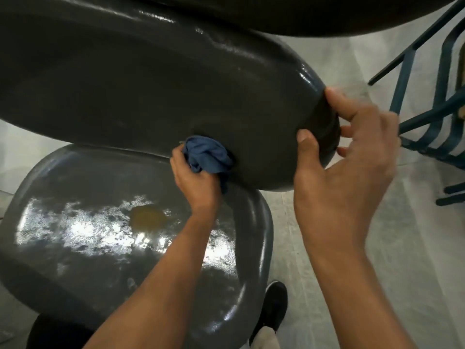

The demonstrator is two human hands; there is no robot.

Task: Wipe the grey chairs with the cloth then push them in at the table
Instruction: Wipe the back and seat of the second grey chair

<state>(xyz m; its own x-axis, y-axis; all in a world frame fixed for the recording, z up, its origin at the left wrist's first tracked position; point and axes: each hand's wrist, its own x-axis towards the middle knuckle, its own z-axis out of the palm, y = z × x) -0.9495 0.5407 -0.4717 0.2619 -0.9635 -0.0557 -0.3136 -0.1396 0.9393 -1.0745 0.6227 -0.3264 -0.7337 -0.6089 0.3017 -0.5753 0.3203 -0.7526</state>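
Note:
A grey plastic chair fills the view: its backrest [151, 91] spans the upper half and its glossy seat [88, 248] lies below, with a yellowish spot [148, 217] near the seat's middle. My left hand [196, 182] is closed on a crumpled blue cloth [208, 154] and presses it against the lower front of the backrest. My right hand [349, 147] grips the backrest's right edge, thumb on the front face and fingers wrapped behind.
A dark table edge [327, 13] runs across the top. A blue metal chair frame [427, 109] stands at the right on the pale floor [402, 273]. My black shoe [273, 308] is beside the seat's right front corner.

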